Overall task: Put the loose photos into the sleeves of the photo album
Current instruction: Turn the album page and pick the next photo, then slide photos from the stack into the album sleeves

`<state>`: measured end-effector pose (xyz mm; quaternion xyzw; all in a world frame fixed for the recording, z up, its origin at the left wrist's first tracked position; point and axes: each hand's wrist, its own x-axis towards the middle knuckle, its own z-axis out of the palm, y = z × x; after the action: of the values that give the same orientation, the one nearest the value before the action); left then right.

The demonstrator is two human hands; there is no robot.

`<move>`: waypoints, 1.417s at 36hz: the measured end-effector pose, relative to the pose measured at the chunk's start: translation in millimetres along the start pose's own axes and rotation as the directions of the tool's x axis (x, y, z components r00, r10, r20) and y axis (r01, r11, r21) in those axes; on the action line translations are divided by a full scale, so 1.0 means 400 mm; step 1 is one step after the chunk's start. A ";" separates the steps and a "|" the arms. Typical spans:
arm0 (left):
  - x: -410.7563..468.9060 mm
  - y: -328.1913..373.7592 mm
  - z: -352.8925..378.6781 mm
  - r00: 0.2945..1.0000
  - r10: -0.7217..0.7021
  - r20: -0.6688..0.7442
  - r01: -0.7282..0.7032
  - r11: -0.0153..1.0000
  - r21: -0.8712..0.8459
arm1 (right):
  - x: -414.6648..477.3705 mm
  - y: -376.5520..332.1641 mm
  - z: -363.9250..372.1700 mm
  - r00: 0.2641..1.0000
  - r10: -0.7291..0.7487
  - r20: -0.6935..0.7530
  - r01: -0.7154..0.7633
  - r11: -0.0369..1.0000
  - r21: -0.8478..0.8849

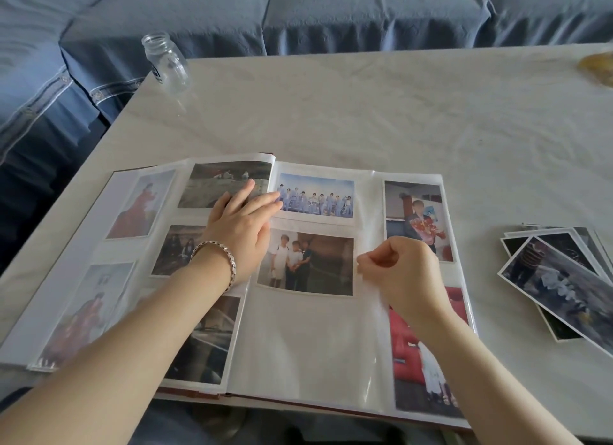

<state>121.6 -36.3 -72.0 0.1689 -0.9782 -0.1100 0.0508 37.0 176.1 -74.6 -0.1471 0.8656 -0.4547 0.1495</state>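
Glossy paper, thin and light: the loose photos lie fanned in a small stack on the table, to the right of the photo album and apart from it. We judge they will flex easily, slide over one another and take fingerprints. Each is best lifted singly by its white border and fed in edge first, kept flat. One photo of three people sits in the middle sleeve of the right page, and the pocket below it looks empty.

Our right hand is curled, thumb and forefinger pinched together at that sleeve's open right edge. We cannot tell whether the photo's edge is in the pinch too. The clear film looks soft and clingy, likely to crease if tugged.

Our left hand, a bracelet at the wrist, lies flat with straight fingers, pressing the left page near the spine.

A glass jar stands at the far corner, a blue sofa beyond.
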 end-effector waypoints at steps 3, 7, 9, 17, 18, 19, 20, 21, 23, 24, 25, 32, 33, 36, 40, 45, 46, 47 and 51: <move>0.000 0.003 -0.004 1.000 -0.003 0.007 0.003 1.000 0.004 | 0.007 0.004 -0.008 0.995 0.062 0.081 -0.068 0.995 0.071; -0.002 0.013 -0.011 0.999 -0.013 0.030 0.012 1.000 0.027 | 0.016 0.005 -0.026 0.980 0.138 0.142 -0.161 0.973 0.167; 0.000 0.022 -0.021 0.996 -0.039 0.082 0.031 0.995 0.095 | 0.016 0.010 -0.034 0.980 0.142 0.138 -0.166 0.971 0.174; -0.049 0.163 0.043 0.943 -0.161 0.290 0.016 0.896 0.445 | 0.008 0.050 -0.095 0.996 0.080 -0.049 -0.071 0.985 0.157; -0.057 0.181 0.059 0.937 -0.156 0.314 0.017 0.915 0.404 | 0.008 0.058 -0.110 0.996 0.069 -0.060 -0.059 0.988 0.146; -0.063 0.199 0.072 0.932 -0.139 0.333 0.010 0.932 0.361 | 0.006 0.067 -0.125 0.996 0.054 -0.072 -0.044 0.991 0.128; -0.067 0.215 0.082 0.933 -0.110 0.344 -0.004 0.949 0.316 | 0.004 0.076 -0.140 0.996 0.037 -0.087 -0.028 0.994 0.107; -0.069 0.230 0.091 0.936 -0.070 0.346 -0.029 0.962 0.272 | 0.001 0.085 -0.155 0.995 0.023 -0.100 -0.014 0.996 0.085; -0.069 0.258 0.104 0.936 0.040 0.351 -0.113 0.975 0.191 | -0.009 0.101 -0.184 0.992 -0.014 -0.122 0.017 1.000 0.026; -0.068 0.269 0.110 0.928 0.092 0.362 -0.159 0.974 0.161 | -0.014 0.110 -0.198 0.991 -0.032 -0.133 0.030 0.999 -0.015; -0.067 0.278 0.116 0.917 0.129 0.377 -0.195 0.971 0.141 | -0.019 0.117 -0.213 0.988 -0.051 -0.143 0.043 0.997 -0.061; -0.065 0.285 0.143 0.938 0.189 0.292 -0.229 0.967 0.110 | -0.036 0.194 -0.326 0.996 -0.057 -0.075 0.010 0.857 -0.515; -0.066 0.283 0.146 0.942 0.187 0.278 -0.223 0.969 0.105 | -0.033 0.206 -0.342 0.999 -0.007 -0.035 -0.014 0.819 -0.574; -0.064 0.284 0.145 0.956 0.179 0.232 -0.200 0.977 0.070 | -0.024 0.242 -0.379 0.993 0.107 0.047 -0.045 0.721 -0.691; -0.063 0.282 0.148 0.963 0.186 0.194 -0.209 0.972 0.108 | -0.017 0.245 -0.407 0.997 0.000 0.078 0.055 0.708 -0.704; -0.065 0.286 0.140 0.959 0.184 0.215 -0.202 0.977 0.065 | -0.012 0.273 -0.416 0.988 -0.128 0.089 0.155 0.724 -0.672; -0.062 0.287 0.137 0.959 0.186 0.215 -0.194 0.981 0.020 | -0.012 0.280 -0.414 0.975 -0.211 0.064 0.199 0.719 -0.666; -0.061 0.288 0.136 0.963 0.180 0.200 -0.179 0.984 -0.024 | -0.014 0.283 -0.410 0.952 -0.304 0.024 0.241 0.701 -0.671; -0.064 0.320 0.106 0.999 0.047 -0.011 -0.048 0.930 -0.365 | -0.044 0.241 -0.381 0.833 -0.545 -0.096 0.346 0.650 -0.677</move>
<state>99.1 98.3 -84.9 0.1330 -0.9445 -0.2883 0.0848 -18.3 348.7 -70.1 -0.3304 0.9143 -0.1747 -0.1559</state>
